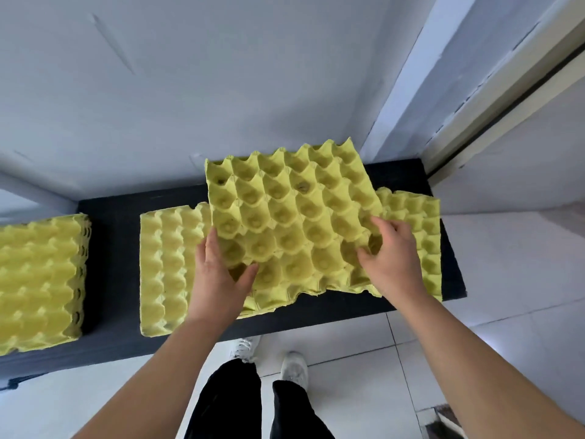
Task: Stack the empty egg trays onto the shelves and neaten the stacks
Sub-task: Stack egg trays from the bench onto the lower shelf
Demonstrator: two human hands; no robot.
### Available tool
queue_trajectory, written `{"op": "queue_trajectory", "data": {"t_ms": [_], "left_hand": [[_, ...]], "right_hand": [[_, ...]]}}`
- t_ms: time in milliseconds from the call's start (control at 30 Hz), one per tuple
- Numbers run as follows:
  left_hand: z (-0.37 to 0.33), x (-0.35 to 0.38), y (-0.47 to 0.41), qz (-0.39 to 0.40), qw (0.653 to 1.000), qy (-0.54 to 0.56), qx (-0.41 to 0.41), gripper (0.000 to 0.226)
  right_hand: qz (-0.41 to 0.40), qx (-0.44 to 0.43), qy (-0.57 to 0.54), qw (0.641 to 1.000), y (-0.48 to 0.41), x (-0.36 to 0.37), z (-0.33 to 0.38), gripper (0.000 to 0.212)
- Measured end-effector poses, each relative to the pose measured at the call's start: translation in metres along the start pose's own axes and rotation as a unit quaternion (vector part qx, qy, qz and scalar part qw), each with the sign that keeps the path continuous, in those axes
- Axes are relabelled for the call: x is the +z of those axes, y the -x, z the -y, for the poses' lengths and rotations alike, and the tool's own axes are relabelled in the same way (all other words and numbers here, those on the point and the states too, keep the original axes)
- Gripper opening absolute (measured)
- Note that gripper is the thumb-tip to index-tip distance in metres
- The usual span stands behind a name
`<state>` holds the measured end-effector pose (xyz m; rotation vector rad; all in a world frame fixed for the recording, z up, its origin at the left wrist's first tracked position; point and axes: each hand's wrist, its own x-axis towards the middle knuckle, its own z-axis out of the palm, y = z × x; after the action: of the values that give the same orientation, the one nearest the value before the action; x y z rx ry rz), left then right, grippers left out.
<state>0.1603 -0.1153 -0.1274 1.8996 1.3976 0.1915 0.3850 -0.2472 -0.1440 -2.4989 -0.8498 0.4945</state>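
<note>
Holding egg tray [285, 217] askew — left hand [218, 277] grips near-left corner | right hand [392, 258] grips right edge

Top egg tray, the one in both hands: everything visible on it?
The top egg tray is yellow-green moulded pulp, a grid of empty cups with scalloped edges and dark stains in two far cups. It lies skewed over the trays beneath on the black shelf. The left hand grips its near-left edge, thumb on top; the right hand grips its near-right corner.
</note>
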Motion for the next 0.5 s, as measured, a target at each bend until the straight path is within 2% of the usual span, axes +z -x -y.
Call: {"op": "queue_trajectory", "data": {"t_ms": [267, 500], "left_hand": [[-0.015, -0.123, 0.069, -0.109, 0.993, 0.045, 0.013, 0.092], [0.021, -0.238, 0.130, -0.234, 0.969, 0.072, -0.033, 0.091]], "right_hand": [[-0.022, -0.103, 0.042, 0.994, 0.042, -0.062, 0.118, 0.048], [-0.033, -0.211, 0.018, 0.977, 0.099, -0.076, 0.254, 0.044]]}}
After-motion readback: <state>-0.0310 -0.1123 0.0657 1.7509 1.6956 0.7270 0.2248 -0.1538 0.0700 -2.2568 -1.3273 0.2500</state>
